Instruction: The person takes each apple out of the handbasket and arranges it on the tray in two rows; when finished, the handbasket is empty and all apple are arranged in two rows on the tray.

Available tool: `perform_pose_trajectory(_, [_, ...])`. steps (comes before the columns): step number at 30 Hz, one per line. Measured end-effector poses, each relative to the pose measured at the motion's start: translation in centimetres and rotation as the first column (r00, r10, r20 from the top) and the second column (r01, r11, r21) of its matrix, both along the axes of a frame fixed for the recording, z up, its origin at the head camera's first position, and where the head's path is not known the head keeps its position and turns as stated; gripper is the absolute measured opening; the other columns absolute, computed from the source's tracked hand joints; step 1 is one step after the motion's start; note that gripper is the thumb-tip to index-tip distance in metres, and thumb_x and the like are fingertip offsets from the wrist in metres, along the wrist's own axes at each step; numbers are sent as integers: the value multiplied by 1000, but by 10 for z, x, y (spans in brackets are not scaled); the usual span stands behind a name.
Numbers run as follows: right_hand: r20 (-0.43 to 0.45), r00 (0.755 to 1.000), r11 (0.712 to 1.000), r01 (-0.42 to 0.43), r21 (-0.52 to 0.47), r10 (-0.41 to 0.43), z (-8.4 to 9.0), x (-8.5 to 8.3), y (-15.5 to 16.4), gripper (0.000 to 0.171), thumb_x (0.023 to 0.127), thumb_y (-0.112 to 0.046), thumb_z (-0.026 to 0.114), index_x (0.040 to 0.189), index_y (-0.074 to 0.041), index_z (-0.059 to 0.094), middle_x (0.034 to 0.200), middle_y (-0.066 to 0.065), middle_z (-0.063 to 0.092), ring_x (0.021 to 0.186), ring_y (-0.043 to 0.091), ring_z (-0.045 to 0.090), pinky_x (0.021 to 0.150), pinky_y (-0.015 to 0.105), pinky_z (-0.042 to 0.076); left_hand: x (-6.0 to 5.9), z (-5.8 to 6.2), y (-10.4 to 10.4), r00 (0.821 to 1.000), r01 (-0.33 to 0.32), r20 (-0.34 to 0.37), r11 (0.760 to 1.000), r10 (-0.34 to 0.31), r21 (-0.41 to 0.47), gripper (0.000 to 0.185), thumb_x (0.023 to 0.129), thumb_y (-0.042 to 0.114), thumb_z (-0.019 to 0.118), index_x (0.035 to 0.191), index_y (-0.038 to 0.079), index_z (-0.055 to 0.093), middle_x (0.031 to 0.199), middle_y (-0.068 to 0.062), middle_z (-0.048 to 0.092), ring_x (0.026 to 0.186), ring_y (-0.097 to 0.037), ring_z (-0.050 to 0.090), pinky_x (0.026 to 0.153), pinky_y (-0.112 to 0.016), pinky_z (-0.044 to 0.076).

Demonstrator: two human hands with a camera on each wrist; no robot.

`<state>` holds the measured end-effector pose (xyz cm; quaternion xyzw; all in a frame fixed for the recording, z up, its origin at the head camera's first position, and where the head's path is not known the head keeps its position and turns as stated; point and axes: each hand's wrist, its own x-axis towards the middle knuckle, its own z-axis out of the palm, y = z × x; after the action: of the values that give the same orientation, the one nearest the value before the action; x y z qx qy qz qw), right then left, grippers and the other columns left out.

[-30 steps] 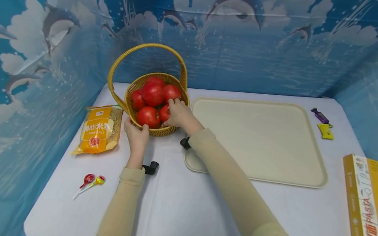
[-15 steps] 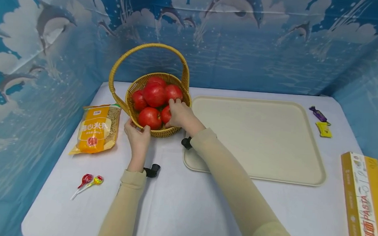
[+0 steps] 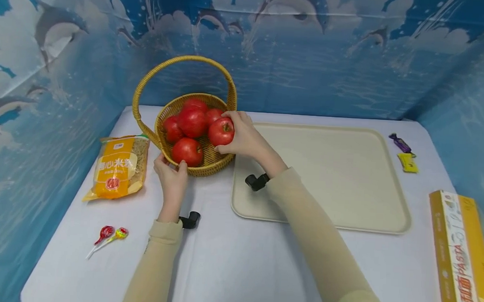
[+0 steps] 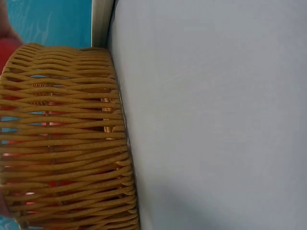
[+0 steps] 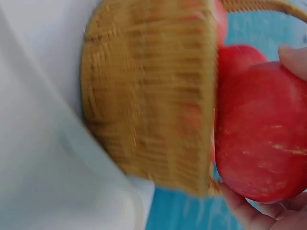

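— Right hand [image 3: 246,140]?

— I log it curled around one red apple [image 3: 221,131], fingers over the top, thumb beneath. The apple sits above the right rim of the wicker basket [image 3: 208,165], just beside the cream tray [image 3: 347,175].

— Left hand [image 3: 171,174]?

— I see it gripping the basket's near rim, thumb hooked over the edge. Four more apples [image 3: 187,151] lie inside. Basket stands on the white table [image 3: 236,260].

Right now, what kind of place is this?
Likely a staged recording booth, not a real kitchen: a dolphin-print backdrop walls three sides of a white-clothed table, with groceries laid out as props, a basket of apples and a pasta box.
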<state>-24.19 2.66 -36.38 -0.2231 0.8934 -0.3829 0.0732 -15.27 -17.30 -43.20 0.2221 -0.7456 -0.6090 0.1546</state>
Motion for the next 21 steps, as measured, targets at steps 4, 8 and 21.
perform_pose_trajectory(4, [3, 997, 994, 76, -80, -76, -2, -2, 30, 84, 70, -35, 84, 142, -19, 42, 134, 12, 41, 124, 27, 41, 93, 50, 52, 2, 0, -2, 1000, -9, 2, 1000, 9, 6, 62, 92, 2, 55, 145, -1, 23, 144, -21, 25, 135, -29, 35, 108, -42, 44])
perform_pose_trajectory(8, [39, 986, 980, 167, -104, -164, -17, -8, 62, 89, 70, -35, 84, 146, -21, 40, 139, 12, 42, 125, 28, 45, 95, 52, 51, 6, 0, -4, 1000, -17, 6, 1000, 17, 13, 61, 93, 2, 55, 145, -1, 23, 144, -20, 25, 135, -28, 35, 109, -42, 43])
perform_pose_trajectory(21, [135, 934, 939, 340, -56, -331, -67, -18, 116, 96, 73, -30, 84, 148, -3, 31, 147, 15, 40, 132, 33, 42, 101, 52, 49, 5, 2, 3, 1000, 25, -18, 999, -24, 28, 62, 93, 1, 55, 145, -2, 21, 148, -19, 20, 137, -28, 35, 111, -42, 42])
